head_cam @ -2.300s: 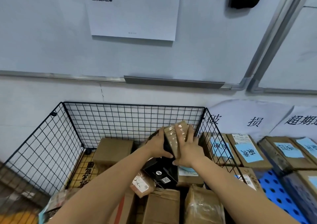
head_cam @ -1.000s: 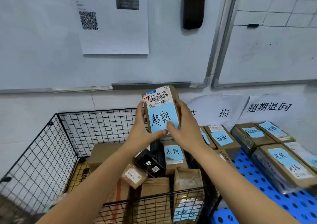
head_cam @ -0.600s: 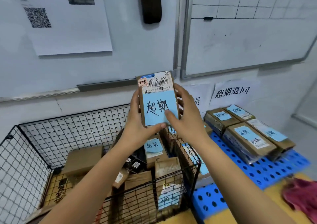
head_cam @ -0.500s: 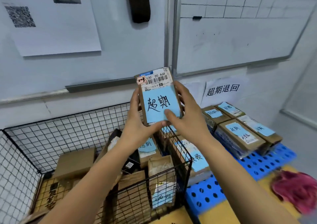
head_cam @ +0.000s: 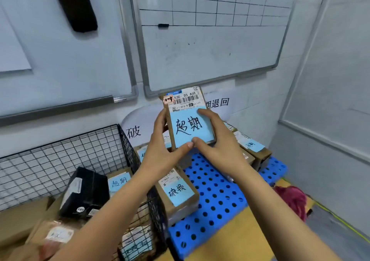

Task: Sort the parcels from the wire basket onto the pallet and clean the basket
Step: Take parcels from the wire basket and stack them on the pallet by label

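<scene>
Both hands held a small brown parcel (head_cam: pixel 190 120) upright in the air above the blue pallet (head_cam: pixel 216 190), just right of the wire basket (head_cam: pixel 50 166). The left hand (head_cam: pixel 162 154) had its grip clamped on the parcel's left edge, thumb pressed at the lower corner. The right hand (head_cam: pixel 222 148) had its grip clamped on the right edge, thumb at the bottom and a fingertip on the top of the blue note (head_cam: pixel 192 128) — a note with two handwritten characters that covered most of the front. A barcode label (head_cam: pixel 184 98) showed above it. On the pallet below the wrists lay a taped parcel (head_cam: pixel 178 194) with its own blue note, close against the basket's side. More noted parcels (head_cam: pixel 252 146) sat at the far right end, partly hidden by the right hand. Inside the basket were a black box (head_cam: pixel 84 192), a noted brown parcel (head_cam: pixel 119 180) and plain cartons (head_cam: pixel 20 216). A red cloth (head_cam: pixel 290 200) lay on the yellow surface — right of the pallet.
</scene>
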